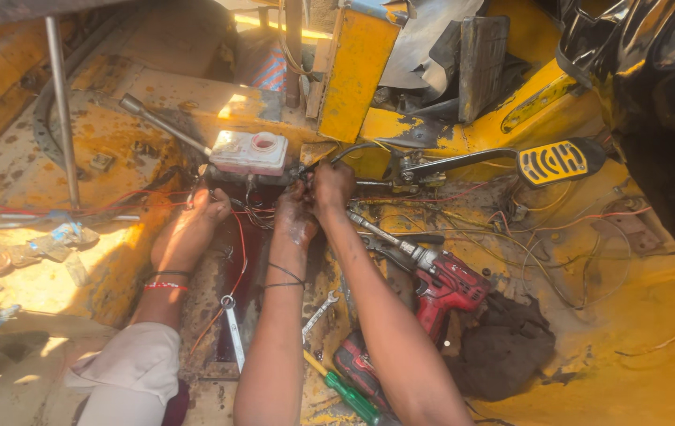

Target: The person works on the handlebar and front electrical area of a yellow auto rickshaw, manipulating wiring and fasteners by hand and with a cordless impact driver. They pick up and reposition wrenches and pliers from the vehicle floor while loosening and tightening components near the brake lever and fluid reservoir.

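Note:
My left hand and my right hand are side by side, just below the right end of a white plastic reservoir on the yellow vehicle floor. Both have their fingers closed on a tangle of thin red and black wires and a small fitting there. What sits between the fingertips is hidden. Black threads circle my left wrist. A co-worker's hand, with a white sleeve and red and black wristbands, rests on the floor at the left of the wires.
A red power drill lies right of my right forearm, beside a dark cloth. Two spanners and a green screwdriver lie between the arms. A yellow-and-black pedal juts out at the right. A metal rod stands at the left.

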`<state>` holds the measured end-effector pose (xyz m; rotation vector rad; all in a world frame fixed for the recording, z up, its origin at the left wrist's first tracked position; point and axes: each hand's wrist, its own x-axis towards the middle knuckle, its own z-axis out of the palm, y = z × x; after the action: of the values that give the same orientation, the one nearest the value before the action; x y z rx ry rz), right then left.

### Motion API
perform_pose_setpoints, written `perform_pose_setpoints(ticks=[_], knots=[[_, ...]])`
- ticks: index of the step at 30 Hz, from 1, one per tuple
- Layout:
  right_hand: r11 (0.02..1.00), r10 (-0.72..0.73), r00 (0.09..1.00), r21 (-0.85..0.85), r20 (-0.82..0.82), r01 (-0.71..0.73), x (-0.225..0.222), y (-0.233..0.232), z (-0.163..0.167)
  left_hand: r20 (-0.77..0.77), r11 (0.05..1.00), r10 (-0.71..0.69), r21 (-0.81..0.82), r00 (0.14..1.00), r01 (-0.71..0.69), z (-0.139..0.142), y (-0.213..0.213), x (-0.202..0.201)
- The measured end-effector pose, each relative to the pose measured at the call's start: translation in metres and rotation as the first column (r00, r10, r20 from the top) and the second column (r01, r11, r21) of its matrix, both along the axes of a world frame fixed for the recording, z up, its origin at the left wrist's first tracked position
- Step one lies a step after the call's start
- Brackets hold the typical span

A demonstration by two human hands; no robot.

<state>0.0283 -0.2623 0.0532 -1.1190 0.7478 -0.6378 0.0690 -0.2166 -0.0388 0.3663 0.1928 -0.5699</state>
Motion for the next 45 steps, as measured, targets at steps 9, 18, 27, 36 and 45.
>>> perform_pose_setpoints(ticks=[9,18,27,36,45], knots=[[0.933,0.154,0.981,0.309,0.117,-0.184,-0.012,-0.02,0.006,0.095,0.986,0.014,0.162,0.995,-0.03,-0.001,-0.019,0.003],[0.998,0.044,0.994,0.044,0.1,-0.048,-0.018,-0.005,-0.012,0.084,0.896,0.192,0.393,0.978,-0.209,0.021,-0.028,-0.014],[0.943,0.228,0.953,0.198,0.201,-0.268,-0.038,-0.009,-0.018,0.218,0.9,0.058,0.412,0.974,-0.146,0.006,-0.014,-0.005],[0.845,-0.022,0.943,0.51,0.332,-0.16,-0.068,-0.063,-0.031,0.064,0.973,-0.018,0.233,0.998,0.003,0.017,-0.012,-0.024],[0.756,0.199,0.888,0.512,0.414,-0.408,-0.167,0.072,-0.032,0.121,0.979,-0.195,-0.031,0.973,0.2,-0.001,-0.002,-0.008]])
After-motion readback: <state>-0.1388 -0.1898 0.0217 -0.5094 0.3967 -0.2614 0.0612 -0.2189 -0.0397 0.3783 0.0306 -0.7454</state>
